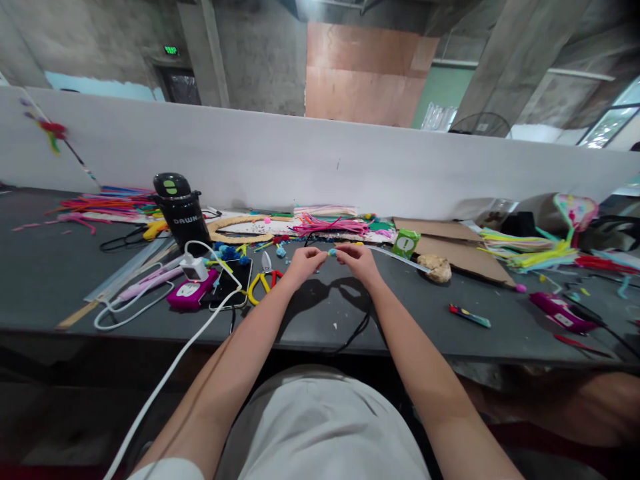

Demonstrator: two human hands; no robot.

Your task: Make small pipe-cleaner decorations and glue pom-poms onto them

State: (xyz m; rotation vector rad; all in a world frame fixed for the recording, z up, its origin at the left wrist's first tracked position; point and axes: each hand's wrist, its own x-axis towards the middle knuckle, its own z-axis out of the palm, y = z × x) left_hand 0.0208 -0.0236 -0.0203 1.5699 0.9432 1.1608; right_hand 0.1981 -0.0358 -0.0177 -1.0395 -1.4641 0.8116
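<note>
Both of my hands meet over the middle of the dark table (310, 327), fingertips almost touching. Between them is a small light-blue fuzzy piece (332, 253), perhaps bent pipe cleaner; its exact form is too small to make out. My left hand (304, 264) pinches it from the left, and my right hand (358, 259) pinches it from the other side. Scissors with yellow and red handles (264, 279) lie just left of my left hand. Close by are a few small blue fuzzy pieces (281, 251). Pink pipe cleaners (330, 225) lie beyond my hands.
A black tumbler (183, 213) stands at the left, near a purple power socket (193, 291) with a white cable. Right of my hands are a green box (406, 243), a stone (435, 268), cardboard (465, 257) and a utility knife (469, 315). A white partition (280, 160) borders the table's back.
</note>
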